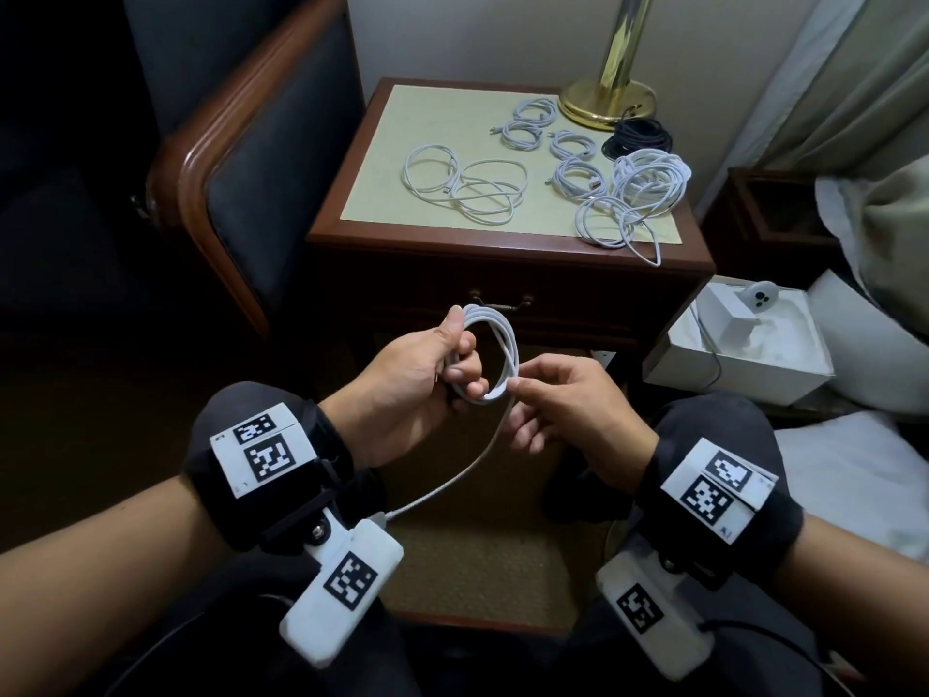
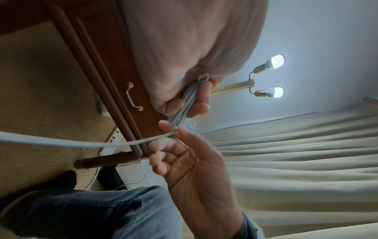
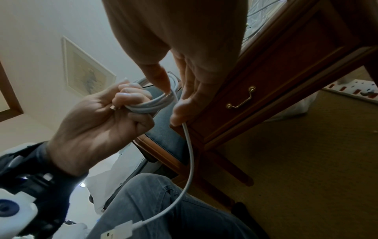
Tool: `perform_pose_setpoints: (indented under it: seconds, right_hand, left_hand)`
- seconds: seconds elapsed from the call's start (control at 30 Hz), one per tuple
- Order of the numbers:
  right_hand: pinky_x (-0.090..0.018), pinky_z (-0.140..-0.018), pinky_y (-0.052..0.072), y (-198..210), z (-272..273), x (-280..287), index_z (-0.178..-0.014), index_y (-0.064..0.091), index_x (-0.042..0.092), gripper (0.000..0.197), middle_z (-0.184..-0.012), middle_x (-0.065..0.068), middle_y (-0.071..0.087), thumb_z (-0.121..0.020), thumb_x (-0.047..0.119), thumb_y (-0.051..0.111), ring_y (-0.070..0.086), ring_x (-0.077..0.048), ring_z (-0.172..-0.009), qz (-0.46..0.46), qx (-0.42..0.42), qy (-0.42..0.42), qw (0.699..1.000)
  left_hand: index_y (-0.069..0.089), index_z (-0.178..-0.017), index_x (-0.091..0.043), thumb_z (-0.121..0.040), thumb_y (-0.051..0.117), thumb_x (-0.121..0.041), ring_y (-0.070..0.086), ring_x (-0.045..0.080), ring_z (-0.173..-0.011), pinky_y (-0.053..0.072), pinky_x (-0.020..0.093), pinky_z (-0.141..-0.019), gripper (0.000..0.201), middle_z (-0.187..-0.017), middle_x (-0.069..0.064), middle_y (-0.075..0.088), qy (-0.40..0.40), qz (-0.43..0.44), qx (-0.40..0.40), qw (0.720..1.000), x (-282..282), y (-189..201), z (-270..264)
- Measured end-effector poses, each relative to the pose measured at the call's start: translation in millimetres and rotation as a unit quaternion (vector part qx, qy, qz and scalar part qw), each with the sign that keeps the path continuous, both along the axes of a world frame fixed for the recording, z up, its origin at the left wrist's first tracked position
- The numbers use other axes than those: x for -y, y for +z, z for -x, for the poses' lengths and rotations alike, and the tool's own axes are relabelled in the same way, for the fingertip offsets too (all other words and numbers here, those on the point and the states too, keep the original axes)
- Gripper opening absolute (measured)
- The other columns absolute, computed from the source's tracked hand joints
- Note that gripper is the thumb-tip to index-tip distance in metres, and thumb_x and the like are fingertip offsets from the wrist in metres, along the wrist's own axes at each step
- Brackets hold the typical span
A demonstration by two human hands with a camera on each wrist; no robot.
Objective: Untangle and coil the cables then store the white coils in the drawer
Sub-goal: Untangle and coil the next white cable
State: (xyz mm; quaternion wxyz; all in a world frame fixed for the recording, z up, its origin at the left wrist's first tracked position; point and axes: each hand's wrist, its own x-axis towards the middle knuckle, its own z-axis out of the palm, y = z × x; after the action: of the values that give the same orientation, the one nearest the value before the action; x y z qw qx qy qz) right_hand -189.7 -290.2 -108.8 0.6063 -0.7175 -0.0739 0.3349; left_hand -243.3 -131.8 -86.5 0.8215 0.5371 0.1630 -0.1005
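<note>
In the head view my left hand [image 1: 460, 354] grips a small coil of white cable [image 1: 495, 352] in front of the nightstand's closed drawer [image 1: 502, 306]. My right hand [image 1: 515, 384] pinches the same cable where it leaves the coil's lower right edge. The loose tail [image 1: 467, 475] hangs down to a USB plug [image 3: 118, 229] above my lap. The right wrist view shows the left fingers [image 3: 131, 97] curled round the coil [image 3: 153, 105]. On the nightstand top lie several small white coils [image 1: 535, 123], two loose white loops [image 1: 467, 186] and a tangled white pile [image 1: 633, 198].
A black coil [image 1: 638, 138] lies beside the brass lamp base [image 1: 606, 100] at the back of the nightstand [image 1: 352, 213]. A dark chair [image 1: 241, 158] stands on the left. An open white box [image 1: 744, 344] sits on the right by the bed. A power strip [image 2: 112, 142] lies on the carpet.
</note>
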Motion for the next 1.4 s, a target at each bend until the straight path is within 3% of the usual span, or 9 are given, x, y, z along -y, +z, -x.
perform_pose_setpoints:
  seconds: [0.13, 0.3, 0.43, 0.6, 0.83, 0.93, 1.07, 1.23, 1.4]
  right_hand:
    - [-0.025, -0.049, 0.048, 2, 1, -1, -0.086, 0.062, 0.001, 0.013, -0.066, -0.018, 0.063, -0.094, 0.008, 0.055, 0.061, -0.023, -0.053, -0.051, -0.023, -0.003, 0.998]
    - [-0.022, -0.051, 0.051, 4, 4, 0, -0.087, 0.063, -0.003, 0.028, -0.069, -0.017, 0.064, -0.080, 0.023, 0.068, 0.062, -0.020, -0.055, -0.073, -0.058, 0.002, 0.996]
    - [-0.027, -0.058, 0.058, 1, 8, 0, -0.084, 0.062, -0.005, 0.013, -0.076, -0.023, 0.066, -0.088, 0.008, 0.064, 0.068, -0.026, -0.062, -0.046, -0.067, -0.043, 0.996]
    - [-0.029, -0.057, 0.058, -2, 11, -2, -0.087, 0.058, -0.006, 0.001, -0.077, -0.020, 0.064, -0.088, -0.006, 0.058, 0.069, -0.025, -0.065, -0.108, -0.104, -0.128, 0.980]
    - [-0.033, -0.065, 0.059, -2, 11, -4, -0.092, 0.058, -0.003, 0.010, -0.083, -0.017, 0.063, -0.085, -0.010, 0.056, 0.068, -0.024, -0.075, -0.164, -0.145, -0.113, 0.969]
    - [-0.028, -0.061, 0.057, 0, 10, -3, -0.091, 0.057, -0.001, 0.008, -0.085, -0.017, 0.064, -0.086, -0.007, 0.056, 0.068, -0.025, -0.076, -0.164, -0.161, -0.086, 0.969]
    - [-0.031, -0.073, 0.056, -1, 11, -3, -0.098, 0.057, -0.001, 0.010, -0.088, -0.015, 0.065, -0.089, -0.004, 0.053, 0.069, -0.022, -0.074, -0.166, -0.184, -0.060, 0.967]
    - [-0.026, -0.062, 0.055, -2, 10, -3, -0.121, 0.052, -0.011, 0.033, -0.091, -0.017, 0.065, -0.090, -0.001, 0.054, 0.067, -0.023, -0.070, -0.168, -0.186, -0.029, 0.968]
    - [-0.018, -0.049, 0.040, 5, 4, -3, -0.088, 0.063, 0.005, 0.006, -0.078, -0.008, 0.066, -0.083, 0.002, 0.065, 0.059, -0.012, -0.064, -0.085, -0.041, -0.003, 0.996]
  left_hand:
    - [0.037, -0.073, -0.018, -0.102, 0.030, -0.045, 0.043, 0.010, -0.050, 0.030, 0.024, -0.056, 0.041, -0.056, -0.004, 0.029, 0.009, 0.050, -0.009, 0.999, -3, 4, 0]
    - [0.039, -0.071, -0.018, -0.102, 0.032, -0.047, 0.042, 0.010, -0.052, 0.034, 0.023, -0.056, 0.042, -0.056, -0.004, 0.031, 0.010, 0.095, -0.020, 0.995, -4, -1, 1]
    - [0.042, -0.071, -0.019, -0.102, 0.032, -0.046, 0.050, 0.012, -0.056, 0.033, 0.027, -0.063, 0.042, -0.054, -0.004, 0.037, 0.012, 0.039, -0.053, 0.998, 2, -7, 0]
    - [0.051, -0.077, -0.017, -0.101, 0.040, -0.044, 0.064, 0.015, -0.072, 0.046, 0.029, -0.071, 0.038, -0.069, 0.002, 0.065, 0.030, -0.088, -0.088, 0.992, 3, -9, 0]
    - [0.061, -0.079, -0.007, -0.098, 0.049, -0.034, 0.070, 0.021, -0.083, 0.056, 0.030, -0.076, 0.036, -0.093, 0.011, 0.070, 0.074, -0.129, -0.035, 0.988, -2, -11, 0]
    - [0.061, -0.077, -0.006, -0.098, 0.050, -0.029, 0.071, 0.021, -0.083, 0.056, 0.025, -0.068, 0.033, -0.079, 0.004, 0.068, 0.098, -0.103, 0.011, 0.990, 2, -9, 2]
    - [0.059, -0.080, -0.007, -0.094, 0.050, -0.030, 0.072, 0.020, -0.082, 0.059, 0.029, -0.071, 0.029, -0.068, 0.003, 0.070, 0.106, -0.108, 0.057, 0.987, 11, -6, 8]
    - [0.058, -0.081, -0.007, -0.086, 0.053, -0.036, 0.068, 0.018, -0.066, 0.058, 0.031, -0.064, 0.030, -0.069, 0.010, 0.067, 0.086, -0.060, 0.089, 0.991, 15, 2, 12]
    - [0.056, -0.083, -0.007, -0.098, 0.043, -0.031, 0.061, 0.011, -0.054, 0.054, 0.021, -0.057, 0.031, -0.063, 0.008, 0.063, 0.014, -0.067, 0.074, 0.995, 9, 4, 9]
